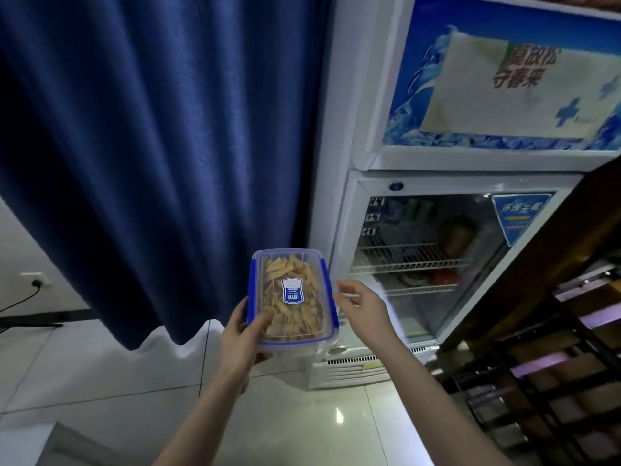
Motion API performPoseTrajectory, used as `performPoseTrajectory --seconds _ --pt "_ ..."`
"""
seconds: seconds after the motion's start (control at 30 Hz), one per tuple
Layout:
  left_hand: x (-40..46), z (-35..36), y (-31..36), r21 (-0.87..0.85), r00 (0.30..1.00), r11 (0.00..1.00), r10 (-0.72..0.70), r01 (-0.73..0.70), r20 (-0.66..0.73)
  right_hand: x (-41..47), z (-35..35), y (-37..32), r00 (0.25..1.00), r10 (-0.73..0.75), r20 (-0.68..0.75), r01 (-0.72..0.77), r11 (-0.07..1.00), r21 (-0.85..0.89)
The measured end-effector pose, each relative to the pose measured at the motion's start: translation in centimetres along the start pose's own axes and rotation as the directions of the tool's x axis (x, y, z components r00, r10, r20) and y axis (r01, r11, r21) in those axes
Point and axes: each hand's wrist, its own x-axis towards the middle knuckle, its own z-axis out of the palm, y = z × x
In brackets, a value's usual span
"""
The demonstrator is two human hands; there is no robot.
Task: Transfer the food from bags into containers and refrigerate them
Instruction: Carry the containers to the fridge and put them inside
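A clear plastic container (pixel 291 299) with a blue-edged lid and a blue label holds yellow-brown food strips. My left hand (pixel 243 334) grips its near left corner from below, thumb on the lid. My right hand (pixel 361 309) hovers just right of the container with fingers apart, holding nothing. Right behind it stands a white display fridge (pixel 339 213) with its glass door (pixel 433 264) closed; wire shelves with a few items show through the glass.
A dark blue curtain (pixel 151 146) hangs on the left, reaching near the tiled floor (pixel 302 415). A wall socket with a plugged cable (pixel 37 280) is at far left. A dark wooden rack (pixel 554 348) stands close on the right.
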Motion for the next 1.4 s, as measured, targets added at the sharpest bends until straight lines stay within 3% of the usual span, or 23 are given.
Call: performPoseTrajectory --seconds 0.07,0.13,0.3,0.37,0.43,0.63,0.83,1.17,1.3,1.4 --pt "2.3 0.2 0.5 0.004 1.000 1.000 -0.003 0.003 -0.002 3.7 0.0 -1.0 0.994 -0.106 0.016 0.107 0.965 -0.241" --pt "4.5 0.4 1.1 0.007 1.000 1.000 -0.003 0.003 0.006 7.2 0.0 -2.0 0.968 -0.241 0.070 0.243 0.833 -0.497" --pt "8.8 0.5 2.1 0.016 1.000 1.000 -0.009 0.009 0.023 14.7 0.1 -4.1 0.866 -0.406 0.291 0.408 0.241 -0.881" --pt "9.8 0.6 2.4 0.014 1.000 1.000 -0.011 0.010 0.027 16.7 0.1 -4.9 0.841 -0.398 0.368 0.401 0.002 -0.916" --pt "10.6 0.8 2.8 0.008 0.999 1.000 -0.021 0.021 0.028 18.0 0.1 -5.5 0.848 -0.342 0.405 0.367 -0.171 -0.914" --pt "12.0 0.8 2.8 0.033 0.998 0.998 -0.048 0.046 0.046 19.5 0.2 -5.3 0.882 -0.178 0.436 0.319 -0.455 -0.832" --pt "10.9 0.6 2.5 0.061 0.999 0.998 -0.028 0.025 0.033 18.9 -0.2 -5.2 0.871 -0.201 0.447 0.353 -0.376 -0.857" --pt "1.6 0.9 -0.5 0.079 1.000 0.997 -0.021 0.022 -0.002 5.8 -5.3 -0.3 0.745 -0.502 0.439 0.435 -0.133 -0.891" --pt "-3.6 3.0 -2.4 0.065 0.999 0.998 -0.029 0.028 0.016 -2.0 -9.1 1.9 0.744 -0.563 0.360 0.439 0.006 -0.898" --pt "-6.7 4.8 -4.1 0.065 0.998 0.997 -0.043 0.039 0.053 -7.9 -12.4 3.3 0.669 -0.723 0.171 0.388 0.143 -0.911"
